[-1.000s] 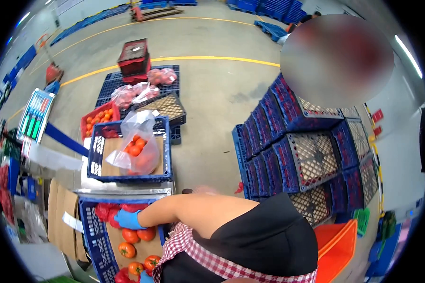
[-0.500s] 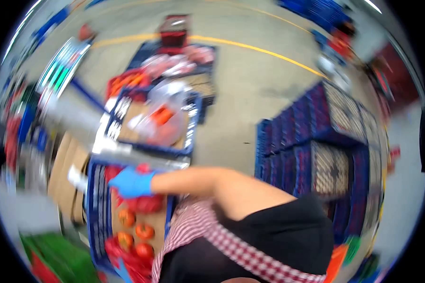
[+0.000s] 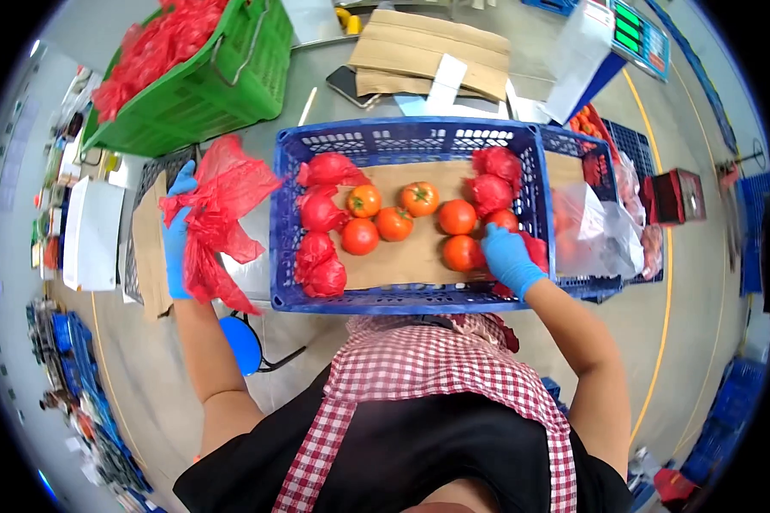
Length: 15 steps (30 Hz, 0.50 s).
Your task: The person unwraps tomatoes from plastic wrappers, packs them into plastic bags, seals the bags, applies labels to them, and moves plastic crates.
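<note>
A blue plastic crate (image 3: 411,301) lined with cardboard stands in front of me. Several loose tomatoes (image 3: 394,224) lie in its middle. Three tomatoes wrapped in red plastic (image 3: 320,209) line its left end, and more wrapped ones (image 3: 491,193) sit along the right end. My left hand (image 3: 176,248), in a blue glove, is left of the crate, closed on crumpled red plastic bags (image 3: 218,218) that hang to its right. My right hand (image 3: 510,259), also gloved, reaches into the crate's right end, fingers curled against a bare tomato (image 3: 503,221); its fingertips are partly hidden.
Behind the crate, a green basket (image 3: 231,94) holds red bags. Cardboard sheets (image 3: 432,53), a phone (image 3: 347,85) and a white card lie nearby. A scale display (image 3: 640,38) stands at back right. Another blue crate (image 3: 603,167) with a clear plastic bag (image 3: 603,235) adjoins on the right.
The view has swung round to face the tomato crate squarely. My right arm, formerly stretched across the crate, now reaches into its right end. My left hand now holds red bags out to the left.
</note>
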Tool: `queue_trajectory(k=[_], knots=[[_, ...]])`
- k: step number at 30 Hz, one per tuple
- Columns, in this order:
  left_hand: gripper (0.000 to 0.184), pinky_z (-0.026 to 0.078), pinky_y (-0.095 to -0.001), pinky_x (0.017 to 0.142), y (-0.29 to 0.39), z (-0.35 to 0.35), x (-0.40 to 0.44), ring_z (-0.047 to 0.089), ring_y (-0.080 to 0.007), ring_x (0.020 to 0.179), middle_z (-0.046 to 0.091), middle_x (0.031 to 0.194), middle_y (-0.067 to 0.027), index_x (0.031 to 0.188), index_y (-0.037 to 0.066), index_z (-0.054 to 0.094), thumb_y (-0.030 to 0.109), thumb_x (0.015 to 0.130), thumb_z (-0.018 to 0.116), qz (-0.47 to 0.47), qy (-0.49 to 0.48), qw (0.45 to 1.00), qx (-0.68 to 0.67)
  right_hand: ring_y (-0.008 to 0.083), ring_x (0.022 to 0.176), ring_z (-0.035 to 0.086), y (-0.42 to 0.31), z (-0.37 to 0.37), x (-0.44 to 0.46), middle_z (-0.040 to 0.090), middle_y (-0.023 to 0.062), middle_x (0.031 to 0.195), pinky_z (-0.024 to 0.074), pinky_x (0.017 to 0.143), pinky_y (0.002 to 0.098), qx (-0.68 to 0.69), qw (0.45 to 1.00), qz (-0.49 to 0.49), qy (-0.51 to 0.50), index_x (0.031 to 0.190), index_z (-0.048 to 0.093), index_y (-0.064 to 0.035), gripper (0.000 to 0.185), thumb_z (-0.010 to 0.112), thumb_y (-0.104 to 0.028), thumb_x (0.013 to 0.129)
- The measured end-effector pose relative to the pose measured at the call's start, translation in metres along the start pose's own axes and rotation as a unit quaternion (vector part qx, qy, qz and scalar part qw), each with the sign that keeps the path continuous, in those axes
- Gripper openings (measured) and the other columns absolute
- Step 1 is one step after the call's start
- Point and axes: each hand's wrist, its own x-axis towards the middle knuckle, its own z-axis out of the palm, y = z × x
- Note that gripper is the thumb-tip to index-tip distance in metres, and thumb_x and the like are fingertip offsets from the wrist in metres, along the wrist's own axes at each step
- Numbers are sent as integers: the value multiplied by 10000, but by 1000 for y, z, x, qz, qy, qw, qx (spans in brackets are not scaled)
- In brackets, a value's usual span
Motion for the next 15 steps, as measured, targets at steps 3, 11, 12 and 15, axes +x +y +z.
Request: queue_trajectory(k=[3, 11, 12, 15], knots=[[358, 413, -378, 948, -7, 31, -23, 532, -243, 1079, 548, 1160, -110, 1176, 28, 501, 115, 830, 526, -34, 17, 999, -23, 327, 779, 597, 12, -58, 13, 581, 158, 863, 493, 640, 431, 151, 987, 36, 50, 827, 596, -21, 189, 613, -194, 750], [288, 450, -356, 899, -107, 135, -49, 554, -225, 1027, 560, 1123, -106, 1111, 39, 523, 117, 834, 514, -393, -185, 876, -210, 314, 864, 465, -141, -163, 92, 478, 126, 913, 375, 785, 395, 521, 761, -149, 357, 793, 527, -28, 204, 653, -121, 661], [284, 452, -354, 894, -116, 139, -50, 555, -223, 1022, 561, 1118, -104, 1106, 40, 524, 117, 833, 515, -409, -199, 857, -242, 323, 885, 466, -146, -176, 96, 492, 122, 924, 348, 827, 423, 414, 805, -137, 402, 801, 533, -36, 207, 655, -133, 665], [272, 459, -347, 879, -128, 136, -48, 559, -218, 1005, 563, 1104, -100, 1092, 41, 527, 117, 832, 516, -438, -225, 803, -335, 314, 1017, 440, -154, -176, 113, 481, 126, 1043, 277, 943, 459, 283, 875, -115, 377, 919, 523, -52, 337, 665, -236, 676]])
